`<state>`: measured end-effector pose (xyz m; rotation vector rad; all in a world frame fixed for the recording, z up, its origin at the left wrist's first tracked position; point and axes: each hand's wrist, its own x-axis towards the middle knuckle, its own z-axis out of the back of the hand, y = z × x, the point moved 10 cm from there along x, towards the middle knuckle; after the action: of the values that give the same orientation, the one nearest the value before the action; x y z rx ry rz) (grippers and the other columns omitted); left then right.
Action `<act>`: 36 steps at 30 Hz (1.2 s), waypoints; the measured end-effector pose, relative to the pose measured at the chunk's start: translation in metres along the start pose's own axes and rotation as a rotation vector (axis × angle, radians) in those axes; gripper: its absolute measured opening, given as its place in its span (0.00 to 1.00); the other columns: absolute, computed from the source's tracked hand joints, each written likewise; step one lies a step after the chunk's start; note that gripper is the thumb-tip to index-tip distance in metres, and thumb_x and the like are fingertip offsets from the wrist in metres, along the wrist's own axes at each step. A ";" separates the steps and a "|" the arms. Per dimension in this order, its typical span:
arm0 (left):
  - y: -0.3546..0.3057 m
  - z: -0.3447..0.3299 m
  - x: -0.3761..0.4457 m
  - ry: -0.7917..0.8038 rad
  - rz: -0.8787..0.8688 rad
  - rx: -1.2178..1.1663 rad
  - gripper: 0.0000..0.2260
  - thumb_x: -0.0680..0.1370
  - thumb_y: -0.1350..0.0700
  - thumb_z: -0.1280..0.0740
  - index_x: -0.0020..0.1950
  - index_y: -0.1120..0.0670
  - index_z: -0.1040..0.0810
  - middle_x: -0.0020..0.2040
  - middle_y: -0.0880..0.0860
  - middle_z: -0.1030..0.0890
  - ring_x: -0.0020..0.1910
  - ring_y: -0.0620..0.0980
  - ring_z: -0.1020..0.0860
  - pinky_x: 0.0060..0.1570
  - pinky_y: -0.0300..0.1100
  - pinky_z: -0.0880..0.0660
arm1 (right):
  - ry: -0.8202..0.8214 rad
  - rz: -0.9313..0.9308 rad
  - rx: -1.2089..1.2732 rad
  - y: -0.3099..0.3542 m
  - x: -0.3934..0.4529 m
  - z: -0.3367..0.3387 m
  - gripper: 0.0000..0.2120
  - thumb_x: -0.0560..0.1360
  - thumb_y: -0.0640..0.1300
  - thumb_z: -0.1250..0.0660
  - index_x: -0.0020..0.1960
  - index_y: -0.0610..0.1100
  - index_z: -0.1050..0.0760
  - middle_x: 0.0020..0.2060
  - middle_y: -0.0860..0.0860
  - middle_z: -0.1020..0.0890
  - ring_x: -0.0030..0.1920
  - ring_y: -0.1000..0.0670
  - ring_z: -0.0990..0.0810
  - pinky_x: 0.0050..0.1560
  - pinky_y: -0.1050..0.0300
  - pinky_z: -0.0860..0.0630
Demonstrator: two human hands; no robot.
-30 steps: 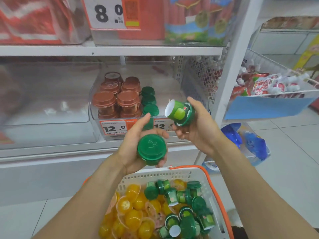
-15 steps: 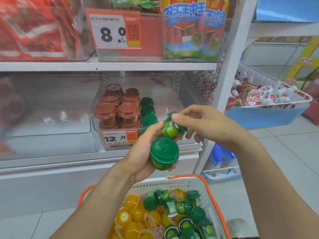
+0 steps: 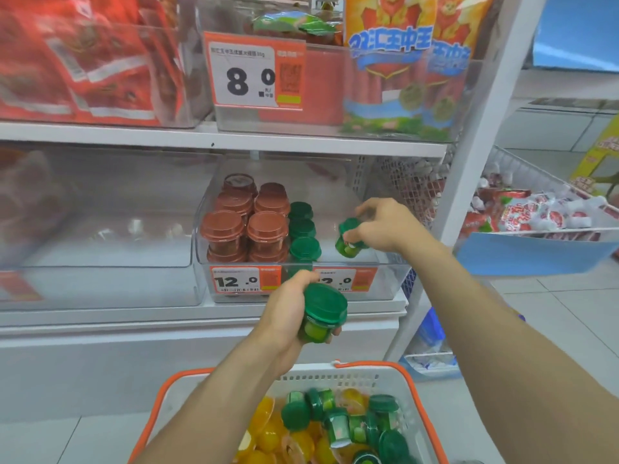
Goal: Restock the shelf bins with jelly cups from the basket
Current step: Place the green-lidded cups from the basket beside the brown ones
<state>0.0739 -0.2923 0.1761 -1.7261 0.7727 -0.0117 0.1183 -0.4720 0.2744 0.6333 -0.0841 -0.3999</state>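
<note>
My right hand [image 3: 385, 226] pinches a green jelly cup [image 3: 348, 241] inside the clear shelf bin [image 3: 392, 279], to the right of a row of green-lidded cups [image 3: 303, 229]. My left hand [image 3: 288, 316] grips a second green jelly cup [image 3: 323, 313] below the bin's front, in front of the price tags. Brown-lidded cups [image 3: 244, 222] fill the bin's left half. The white basket with an orange rim [image 3: 375, 376] sits below, holding several green cups [image 3: 351, 420] and yellow jelly cups [image 3: 274, 433].
An empty clear bin [image 3: 100, 256] stands to the left on the same shelf. The upper shelf [image 3: 217, 139] carries red snack bags and a bin tagged 8.0. A white upright post [image 3: 475, 145] and a wire basket of packets [image 3: 542, 216] are to the right.
My right hand has moved forward from beside the left hand into the bin with its green cup. My left hand keeps its cup and has stayed low in front of the shelf.
</note>
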 end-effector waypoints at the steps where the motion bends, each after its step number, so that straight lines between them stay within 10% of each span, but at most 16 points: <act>1: 0.005 0.003 0.002 -0.011 0.024 0.010 0.14 0.81 0.51 0.40 0.53 0.62 0.25 0.35 0.61 0.20 0.30 0.58 0.23 0.32 0.46 0.29 | 0.046 0.001 -0.033 -0.002 0.008 -0.011 0.27 0.71 0.47 0.25 0.69 0.48 0.27 0.64 0.47 0.23 0.57 0.46 0.22 0.54 0.59 0.29; 9: 0.036 0.016 0.014 -0.077 0.125 0.030 0.13 0.82 0.51 0.40 0.59 0.59 0.25 0.35 0.60 0.18 0.29 0.57 0.22 0.32 0.45 0.27 | 0.354 -0.011 -0.213 -0.017 0.035 -0.061 0.22 0.72 0.52 0.24 0.63 0.46 0.22 0.43 0.51 0.21 0.39 0.51 0.22 0.36 0.60 0.26; 20: 0.038 0.014 0.019 -0.095 0.134 -0.018 0.12 0.82 0.52 0.41 0.58 0.59 0.25 0.35 0.61 0.19 0.29 0.57 0.22 0.31 0.45 0.27 | 0.541 0.040 -0.182 -0.023 0.029 -0.069 0.16 0.75 0.47 0.26 0.62 0.51 0.20 0.54 0.47 0.16 0.43 0.52 0.19 0.33 0.68 0.25; 30: 0.020 -0.004 0.006 -0.018 0.118 -0.210 0.21 0.82 0.44 0.46 0.52 0.56 0.19 0.39 0.61 0.19 0.32 0.57 0.24 0.37 0.46 0.28 | 0.274 0.232 -0.100 0.020 0.021 -0.023 0.13 0.77 0.55 0.31 0.47 0.45 0.20 0.37 0.48 0.19 0.37 0.50 0.21 0.38 0.59 0.25; 36: -0.018 -0.010 -0.009 -0.030 -0.069 -0.190 0.16 0.80 0.50 0.44 0.54 0.58 0.21 0.37 0.58 0.20 0.33 0.55 0.24 0.31 0.45 0.27 | 0.766 0.337 0.077 0.065 -0.049 -0.037 0.23 0.68 0.58 0.28 0.54 0.41 0.20 0.44 0.46 0.19 0.42 0.49 0.21 0.45 0.55 0.24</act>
<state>0.0716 -0.2947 0.1982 -1.9279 0.7103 0.0413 0.1025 -0.3842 0.2850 0.7969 0.5209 0.1885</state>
